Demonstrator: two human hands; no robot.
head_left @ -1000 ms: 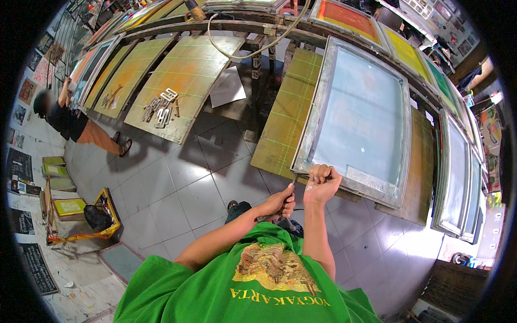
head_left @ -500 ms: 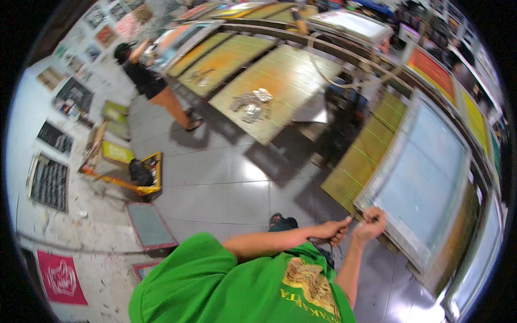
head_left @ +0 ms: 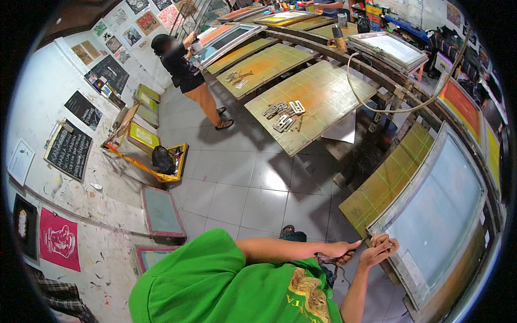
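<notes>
In front of my green shirt, my left hand (head_left: 340, 251) is closed, its thumb stretched toward my right hand; something thin and dark shows near the thumb tip, too small to name. Close beside it, my right hand (head_left: 380, 249) has its fingers curled in a pinch at the near left corner of a screen-printing frame (head_left: 439, 207) with pale blue mesh. What those fingers hold is hidden. The frame lies tilted over a greenish printing board (head_left: 385, 183) with light grid lines. A dark cable (head_left: 344, 277) hangs below my left hand.
Another board (head_left: 318, 102) carries several metal hinge-like parts (head_left: 284, 114). A co-worker (head_left: 186, 70) stands at a frame farther back. A hose (head_left: 393, 111) arcs over the rack. A yellow-edged tray (head_left: 180, 167) with a black bag and framed screens (head_left: 163, 210) line the left wall.
My view has turned, so the whole scene sits farther right and lower in the picture and looks sharper. Both hands stay close together by the frame's corner.
</notes>
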